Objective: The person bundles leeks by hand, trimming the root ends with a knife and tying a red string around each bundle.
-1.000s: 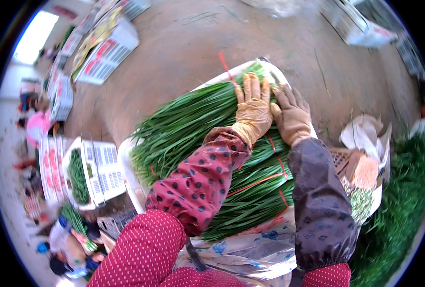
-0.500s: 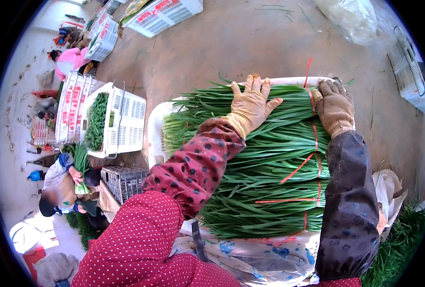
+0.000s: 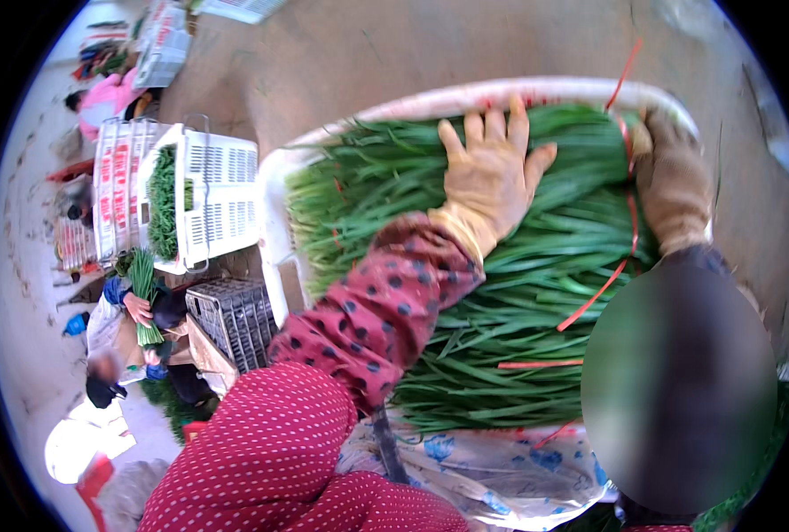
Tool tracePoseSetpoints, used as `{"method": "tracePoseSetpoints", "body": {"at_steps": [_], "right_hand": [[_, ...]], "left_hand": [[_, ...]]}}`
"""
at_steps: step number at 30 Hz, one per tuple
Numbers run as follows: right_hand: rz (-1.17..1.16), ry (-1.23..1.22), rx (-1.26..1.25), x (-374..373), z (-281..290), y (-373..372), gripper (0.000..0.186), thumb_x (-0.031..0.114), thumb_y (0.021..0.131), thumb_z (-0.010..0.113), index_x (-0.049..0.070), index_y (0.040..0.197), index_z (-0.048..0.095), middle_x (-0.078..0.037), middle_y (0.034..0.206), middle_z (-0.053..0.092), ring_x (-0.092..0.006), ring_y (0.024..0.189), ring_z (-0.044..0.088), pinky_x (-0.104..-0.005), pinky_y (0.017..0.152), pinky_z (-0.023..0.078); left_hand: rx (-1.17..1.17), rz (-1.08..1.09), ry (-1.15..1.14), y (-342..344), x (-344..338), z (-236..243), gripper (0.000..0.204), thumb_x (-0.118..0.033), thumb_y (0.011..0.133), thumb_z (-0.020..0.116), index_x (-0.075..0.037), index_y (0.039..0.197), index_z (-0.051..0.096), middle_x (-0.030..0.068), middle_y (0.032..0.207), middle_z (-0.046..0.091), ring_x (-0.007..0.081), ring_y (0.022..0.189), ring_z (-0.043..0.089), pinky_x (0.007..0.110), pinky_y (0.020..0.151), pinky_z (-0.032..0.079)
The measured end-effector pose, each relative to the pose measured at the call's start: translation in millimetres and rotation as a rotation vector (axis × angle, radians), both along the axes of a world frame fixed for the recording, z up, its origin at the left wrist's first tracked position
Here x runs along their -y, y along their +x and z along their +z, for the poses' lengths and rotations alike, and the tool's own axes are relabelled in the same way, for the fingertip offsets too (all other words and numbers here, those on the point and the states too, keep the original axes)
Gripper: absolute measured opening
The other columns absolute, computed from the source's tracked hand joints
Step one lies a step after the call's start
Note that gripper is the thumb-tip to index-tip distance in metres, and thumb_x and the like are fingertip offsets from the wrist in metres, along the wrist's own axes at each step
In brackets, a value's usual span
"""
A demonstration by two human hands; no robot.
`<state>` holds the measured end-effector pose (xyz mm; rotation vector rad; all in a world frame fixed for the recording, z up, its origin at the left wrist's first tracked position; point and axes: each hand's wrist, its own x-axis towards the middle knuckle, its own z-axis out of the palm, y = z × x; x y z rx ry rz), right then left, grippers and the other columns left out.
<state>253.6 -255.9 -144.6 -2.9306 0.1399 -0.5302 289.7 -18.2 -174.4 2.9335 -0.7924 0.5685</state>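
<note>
1. Chive bundles (image 3: 536,284): lie side by side in a white plastic crate (image 3: 273,235), leaves running roughly across it, pale ends at the crate's left wall.
2. Red ties (image 3: 632,222) cross the bundles near the right end; loose tails lie on the leaves, one sticks up past the far rim.
3. Left hand (image 3: 492,173), yellowish glove: grip spread, palm down flat on the upper bundles, thumb out to the right.
4. Right hand (image 3: 675,182), tan-brown glove: at the crate's right end, beside the tied ends. Grip state can't be told; fingers blurred. Forearm mostly under a blurred oval.
5. Left arm: dark-dotted red sleeve cover (image 3: 376,301), reaching over the crate's near-left part.
6. Plastic sheet (image 3: 465,470), blue-printed, along the near side.
7. Left background: co-worker holding a green bunch (image 3: 144,293), near a grey slatted crate (image 3: 235,324); white slatted crate (image 3: 226,191) farther back, greens inside.
</note>
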Motion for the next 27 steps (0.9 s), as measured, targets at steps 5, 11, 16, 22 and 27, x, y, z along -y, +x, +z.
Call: {"method": "tracePoseSetpoints", "body": {"at_steps": [5, 11, 16, 22, 27], "right_hand": [[0.064, 0.058, 0.131, 29.1, -9.1, -10.0, 0.030, 0.026, 0.092, 0.058, 0.009, 0.117, 0.065, -0.018, 0.122, 0.064, -0.0375, 0.113, 0.059, -0.0437, 0.097, 0.047], [-0.069, -0.187, 0.082, -0.3, 14.9, -23.8, 0.044, 0.040, 0.094, 0.057, 0.012, 0.128, 0.060, -0.011, 0.133, 0.059, -0.0318, 0.126, 0.052, -0.0485, 0.102, 0.042], [-0.105, -0.083, -0.037, -12.1, 17.8, -101.7, 0.055, 0.038, 0.095, 0.059, 0.012, 0.142, 0.050, -0.015, 0.149, 0.046, -0.0295, 0.140, 0.038, -0.0516, 0.114, 0.027], [-0.047, 0.080, 0.163, 2.6, -9.1, -107.7, 0.050, 0.031, 0.082, 0.070, 0.013, 0.127, 0.058, -0.010, 0.137, 0.054, -0.0335, 0.131, 0.047, -0.0525, 0.109, 0.034], [-0.124, 0.097, 0.128, 9.5, -11.6, -120.4, 0.052, 0.038, 0.082, 0.069, 0.015, 0.127, 0.061, -0.008, 0.142, 0.051, -0.0298, 0.136, 0.041, -0.0525, 0.114, 0.027]], "left_hand": [[-0.044, 0.011, 0.047, -7.6, 24.8, -11.6, 0.066, -0.053, 0.098, 0.044, -0.006, 0.144, 0.042, 0.0129, 0.131, 0.055, 0.0302, 0.118, 0.052, 0.057, 0.095, 0.036], [-0.101, 0.052, 0.061, 4.0, 14.0, -45.1, 0.067, -0.055, 0.100, 0.036, -0.011, 0.151, 0.035, 0.0125, 0.144, 0.047, 0.0352, 0.132, 0.044, 0.067, 0.104, 0.028], [-0.112, -0.019, 0.006, 9.5, 13.8, -30.5, 0.064, -0.053, 0.102, 0.032, -0.009, 0.149, 0.035, 0.0156, 0.137, 0.051, 0.0381, 0.128, 0.045, 0.066, 0.101, 0.031], [-0.196, -0.011, 0.157, 10.3, 8.4, -24.6, 0.067, -0.050, 0.102, 0.036, -0.007, 0.153, 0.029, 0.0172, 0.146, 0.045, 0.0365, 0.136, 0.040, 0.067, 0.100, 0.032], [-0.581, -0.005, 0.674, 21.9, 56.9, 91.8, 0.065, -0.051, 0.097, 0.050, -0.009, 0.146, 0.042, 0.0185, 0.133, 0.058, 0.0349, 0.121, 0.056, 0.061, 0.091, 0.041]]}}
